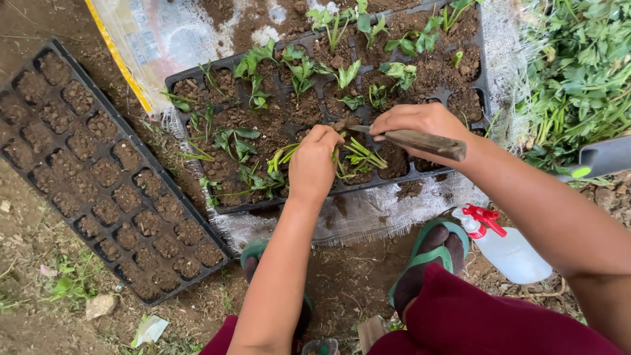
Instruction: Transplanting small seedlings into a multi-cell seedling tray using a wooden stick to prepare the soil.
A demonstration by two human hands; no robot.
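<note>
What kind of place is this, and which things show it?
Probably an outdoor plant nursery or garden plot: a black seedling tray with green cuttings stands on bare soil, a second soil-filled tray lies beside it, and a spray bottle stands nearby.

Head view — steeply downward, close

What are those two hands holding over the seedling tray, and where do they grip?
The right hand grips a wooden-handled tool near the front of its handle. The left hand pinches a green cutting by its lower stem, at the soil.
</note>
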